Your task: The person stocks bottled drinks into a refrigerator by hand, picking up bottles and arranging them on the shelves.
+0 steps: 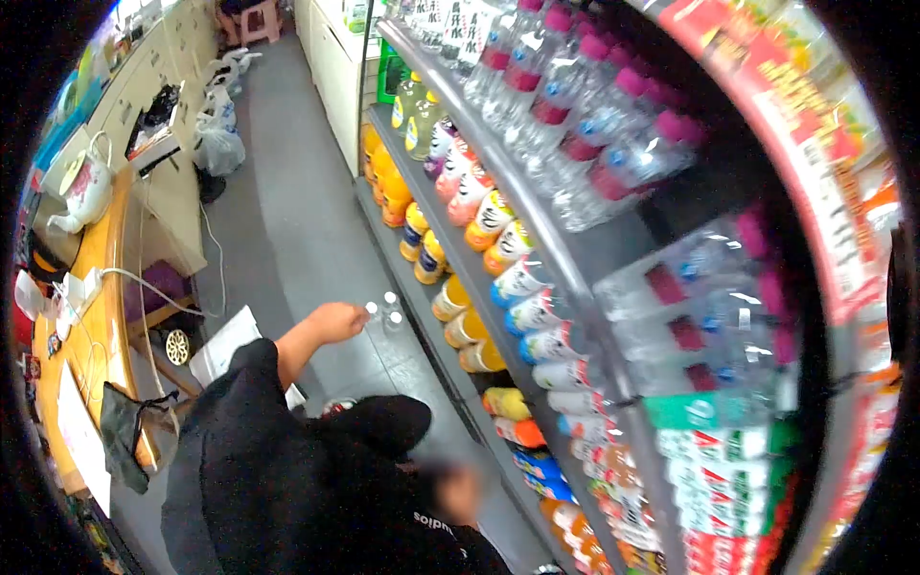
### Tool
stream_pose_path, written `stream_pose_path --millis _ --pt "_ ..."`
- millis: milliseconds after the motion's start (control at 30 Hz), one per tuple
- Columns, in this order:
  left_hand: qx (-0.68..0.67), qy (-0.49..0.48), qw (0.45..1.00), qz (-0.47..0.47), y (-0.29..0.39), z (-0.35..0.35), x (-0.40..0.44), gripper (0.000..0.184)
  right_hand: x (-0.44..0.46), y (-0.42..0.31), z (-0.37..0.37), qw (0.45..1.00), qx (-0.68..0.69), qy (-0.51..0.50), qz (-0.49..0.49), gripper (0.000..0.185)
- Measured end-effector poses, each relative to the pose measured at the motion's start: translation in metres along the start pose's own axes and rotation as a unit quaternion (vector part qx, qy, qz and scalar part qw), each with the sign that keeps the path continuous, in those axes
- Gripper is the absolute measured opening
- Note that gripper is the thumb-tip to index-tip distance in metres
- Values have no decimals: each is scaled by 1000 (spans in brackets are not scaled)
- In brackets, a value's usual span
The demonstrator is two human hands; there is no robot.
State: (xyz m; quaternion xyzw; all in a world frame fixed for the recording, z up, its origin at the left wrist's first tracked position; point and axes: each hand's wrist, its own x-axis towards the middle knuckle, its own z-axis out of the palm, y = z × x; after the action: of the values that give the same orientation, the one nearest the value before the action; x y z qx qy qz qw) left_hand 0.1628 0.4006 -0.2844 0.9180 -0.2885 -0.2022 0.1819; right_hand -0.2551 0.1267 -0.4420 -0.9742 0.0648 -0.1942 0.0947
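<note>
My left hand [338,323] reaches out from a black short sleeve over the grey floor, its fingers closed. Right at the fingertips are several clear bottles [389,318] with white caps, seen from above. The hand seems to grip one of them, though the fingers cover the contact. Lower down, a blurred patch of skin beside my black shirt [316,489] appears to be my right hand [460,496]. Its fingers are smeared, so what it holds cannot be made out.
A drinks shelf [565,287] runs along the right, packed with juice bottles [388,182] and pink-capped water bottles [613,125]. On the left stands a wooden counter [115,216] with a floral teapot [88,190]. Plastic bags [218,144] and a pink stool [257,21] lie farther up the aisle.
</note>
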Motion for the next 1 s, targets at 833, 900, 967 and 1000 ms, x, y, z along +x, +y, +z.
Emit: stream_pose_path --millis 833,900,967,1000 --pt "-433 198 879 36 142 -252 -54 29 265 -123 -342 893 281 -247 248 28" --pt "-435 214 873 54 125 -267 -24 28 300 -132 -331 875 316 -215 298 30" --pt "-451 215 864 59 114 -299 11 29 351 -146 -323 896 290 -175 287 30" --pt "-462 229 852 88 107 -307 33 29 379 -161 -334 912 266 -152 272 30"
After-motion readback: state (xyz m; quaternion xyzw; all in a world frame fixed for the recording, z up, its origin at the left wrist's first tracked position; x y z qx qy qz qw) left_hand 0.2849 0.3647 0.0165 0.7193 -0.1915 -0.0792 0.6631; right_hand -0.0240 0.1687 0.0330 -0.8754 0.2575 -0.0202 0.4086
